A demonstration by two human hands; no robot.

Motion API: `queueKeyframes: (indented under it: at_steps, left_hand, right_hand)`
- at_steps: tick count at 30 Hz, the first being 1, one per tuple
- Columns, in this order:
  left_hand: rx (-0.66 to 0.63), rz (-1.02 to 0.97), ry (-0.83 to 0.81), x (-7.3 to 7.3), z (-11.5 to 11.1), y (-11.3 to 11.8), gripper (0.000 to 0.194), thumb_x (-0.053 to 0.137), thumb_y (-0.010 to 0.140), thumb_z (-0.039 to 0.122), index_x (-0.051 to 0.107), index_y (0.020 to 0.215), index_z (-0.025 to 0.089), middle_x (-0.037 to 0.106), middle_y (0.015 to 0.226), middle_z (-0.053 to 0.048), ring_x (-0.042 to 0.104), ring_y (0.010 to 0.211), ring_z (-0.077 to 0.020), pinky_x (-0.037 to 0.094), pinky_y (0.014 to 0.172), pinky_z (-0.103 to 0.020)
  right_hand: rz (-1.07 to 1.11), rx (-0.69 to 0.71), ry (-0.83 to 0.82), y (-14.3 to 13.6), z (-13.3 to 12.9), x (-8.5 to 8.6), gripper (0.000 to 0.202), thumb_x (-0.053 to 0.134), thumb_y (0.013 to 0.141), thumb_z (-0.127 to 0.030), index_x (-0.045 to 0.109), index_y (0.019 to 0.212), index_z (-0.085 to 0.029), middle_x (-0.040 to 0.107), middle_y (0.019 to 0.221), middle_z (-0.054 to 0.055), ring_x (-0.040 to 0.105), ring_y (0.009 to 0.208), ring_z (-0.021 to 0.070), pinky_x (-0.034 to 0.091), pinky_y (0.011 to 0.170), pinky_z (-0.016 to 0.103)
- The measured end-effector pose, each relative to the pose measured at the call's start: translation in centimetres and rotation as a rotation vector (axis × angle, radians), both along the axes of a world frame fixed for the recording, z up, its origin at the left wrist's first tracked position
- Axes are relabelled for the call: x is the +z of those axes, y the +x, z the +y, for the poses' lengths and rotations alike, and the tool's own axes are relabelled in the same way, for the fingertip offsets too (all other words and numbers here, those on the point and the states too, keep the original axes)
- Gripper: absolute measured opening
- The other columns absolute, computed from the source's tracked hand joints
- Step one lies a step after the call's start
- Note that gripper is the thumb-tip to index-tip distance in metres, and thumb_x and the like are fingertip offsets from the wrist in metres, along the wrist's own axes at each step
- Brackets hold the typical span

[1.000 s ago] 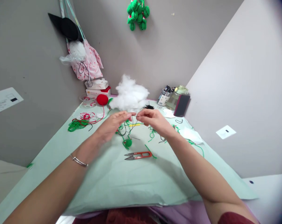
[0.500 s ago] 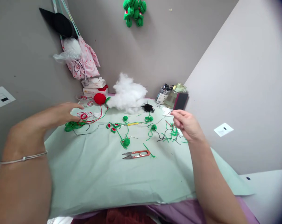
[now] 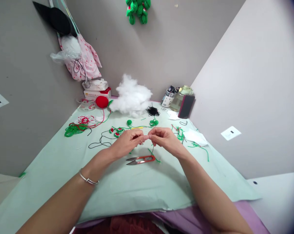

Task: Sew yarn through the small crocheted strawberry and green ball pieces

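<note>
Black thread (image 3: 153, 149), right grip (image 3: 166, 140) pinching it, left grip (image 3: 127, 141) unclear, table's front edge (image 3: 127, 212) apart

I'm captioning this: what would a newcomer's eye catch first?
Probably the fluffy white fibre heap at the back, then the round red yarn ball left of it. In the centre, the bare left hand and right hand are close together beyond the orange-handled metal snips.

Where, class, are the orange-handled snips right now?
In the head view, the snips lie near the centre on the pale green cover, below the left hand and right hand in the picture, with a green strand at their right end.
</note>
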State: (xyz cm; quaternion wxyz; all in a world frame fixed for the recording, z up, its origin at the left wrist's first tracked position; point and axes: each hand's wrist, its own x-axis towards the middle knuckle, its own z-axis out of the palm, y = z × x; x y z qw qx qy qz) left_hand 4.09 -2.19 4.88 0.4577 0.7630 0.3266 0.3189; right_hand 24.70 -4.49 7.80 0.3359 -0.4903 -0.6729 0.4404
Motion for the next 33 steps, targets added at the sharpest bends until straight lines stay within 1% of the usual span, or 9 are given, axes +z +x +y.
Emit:
queueKeyframes:
  at_steps: [2,4,8,12,15,22,28,31,33]
  left_hand:
    - [0.085,0.005,0.127,-0.5,0.1,-0.1,0.038,0.052,0.097,0.047,0.07,0.08,0.018,0.061,0.084,-0.004,0.055,0.078,-0.0165,0.043,0.073,-0.03]
    - [0.161,-0.085,0.097,-0.8,-0.1,0.1,0.032,0.054,0.097,0.042,0.076,0.093,0.019,0.066,0.093,-0.006,0.057,0.082,-0.0168,0.045,0.077,-0.03]
    - [0.213,-0.506,-0.34,-0.7,-0.1,0.5,0.027,0.065,0.091,0.038,0.076,0.104,0.017,0.068,0.084,-0.002,0.047,0.059,-0.0079,0.042,0.059,-0.022]
    - [0.227,-0.996,-0.552,-0.5,1.5,-1.0,0.02,0.079,0.081,0.026,0.074,0.096,0.013,0.062,0.073,0.002,0.051,0.059,-0.0045,0.042,0.054,-0.015]
    - [0.285,-1.125,-0.547,-0.2,2.6,-2.4,0.018,0.077,0.083,0.022,0.073,0.097,0.011,0.056,0.066,0.004,0.051,0.055,-0.0038,0.042,0.052,-0.014]
    - [0.203,-1.069,-0.481,0.0,2.1,-2.7,0.019,0.071,0.089,0.021,0.073,0.104,0.01,0.053,0.063,0.004,0.049,0.055,-0.0047,0.043,0.054,-0.015]
    - [0.124,-0.838,-0.504,-0.7,1.1,-1.5,0.024,0.067,0.09,0.023,0.073,0.111,0.013,0.06,0.074,0.001,0.052,0.062,-0.0066,0.046,0.062,-0.017]
    - [0.157,-0.726,-0.475,-1.0,0.8,-1.1,0.026,0.065,0.091,0.025,0.073,0.113,0.014,0.061,0.075,0.0,0.052,0.064,-0.0078,0.045,0.064,-0.019]
    - [0.176,-0.639,-0.427,-1.3,0.5,-0.8,0.029,0.063,0.092,0.028,0.072,0.117,0.015,0.062,0.077,0.0,0.052,0.065,-0.0088,0.045,0.066,-0.021]
  right_hand:
    - [-0.002,-0.016,0.003,0.0,0.0,0.0,0.027,0.066,0.088,-0.041,0.066,0.08,-0.016,0.056,0.059,-0.003,0.041,0.054,0.0085,0.028,0.051,0.023]
    - [0.009,-0.005,0.002,-0.5,-0.2,-0.2,0.027,0.064,0.089,-0.042,0.066,0.081,-0.016,0.056,0.06,-0.003,0.041,0.054,0.0087,0.029,0.051,0.023]
    - [-0.065,0.104,0.023,-1.4,-0.2,-1.5,0.024,0.061,0.092,-0.038,0.068,0.084,-0.016,0.059,0.063,-0.002,0.042,0.054,0.0092,0.032,0.053,0.024]
    - [-0.53,0.012,0.234,-1.3,0.8,-3.3,0.018,0.056,0.097,-0.023,0.071,0.088,-0.018,0.068,0.074,0.001,0.054,0.063,0.0116,0.034,0.061,0.025]
    - [-0.877,-0.018,0.352,-1.5,1.5,-4.5,0.021,0.052,0.101,-0.021,0.072,0.096,-0.021,0.072,0.1,0.004,0.063,0.079,0.0153,0.033,0.062,0.026]
    - [-1.224,0.194,0.427,-4.2,1.7,-6.0,0.027,0.042,0.097,-0.004,0.067,0.099,-0.013,0.066,0.106,0.014,0.064,0.097,0.0237,0.039,0.064,0.03]
    - [-1.158,0.043,0.386,-2.7,2.3,-6.1,0.026,0.042,0.093,-0.004,0.064,0.104,-0.012,0.068,0.102,0.014,0.066,0.086,0.0225,0.042,0.065,0.03]
    - [-0.931,-0.072,0.343,-1.1,2.2,-5.1,0.032,0.045,0.09,-0.007,0.06,0.117,-0.015,0.07,0.093,0.007,0.066,0.079,0.0175,0.045,0.069,0.027]
    - [-0.527,-0.142,0.24,-0.5,2.0,-4.2,0.028,0.05,0.087,-0.012,0.061,0.113,-0.018,0.069,0.085,0.002,0.065,0.072,0.0151,0.048,0.069,0.026]
